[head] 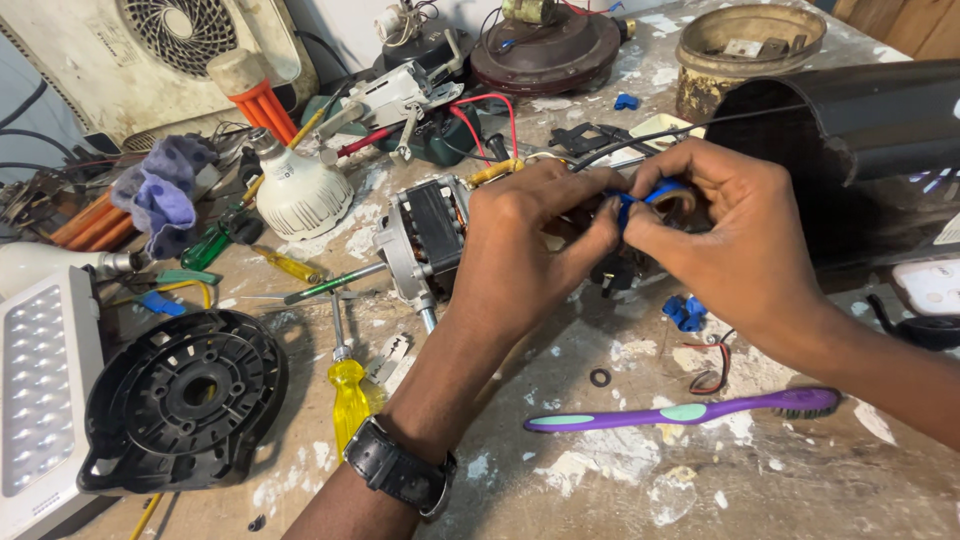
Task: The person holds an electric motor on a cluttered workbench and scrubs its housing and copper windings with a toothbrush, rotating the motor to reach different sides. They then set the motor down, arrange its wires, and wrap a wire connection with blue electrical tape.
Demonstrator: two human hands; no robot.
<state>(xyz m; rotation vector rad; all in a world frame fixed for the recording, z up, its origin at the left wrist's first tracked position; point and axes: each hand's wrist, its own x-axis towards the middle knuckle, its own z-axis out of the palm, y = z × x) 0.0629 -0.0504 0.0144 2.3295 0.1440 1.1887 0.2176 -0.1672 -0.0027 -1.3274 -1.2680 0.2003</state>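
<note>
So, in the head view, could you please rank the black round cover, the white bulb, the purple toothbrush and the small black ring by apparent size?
1. Black round cover, though it lies near the camera.
2. White bulb and purple toothbrush: too different in shape to rank; the brush is longer, the bulb bulkier.
3. Black ring, plainly smallest.

A pale rectangular label (100,42), its print too small to be made out, is seen on the dirty white casing of the fan unit (60,50) at the upper left, just left of the round grille. A small grey plate (742,47), possibly a label, is seen lying inside the round tin (700,70) at the upper right; its nature cannot be told. No packages, signs or lit screens are seen anywhere on the workbench (600,480).
</note>
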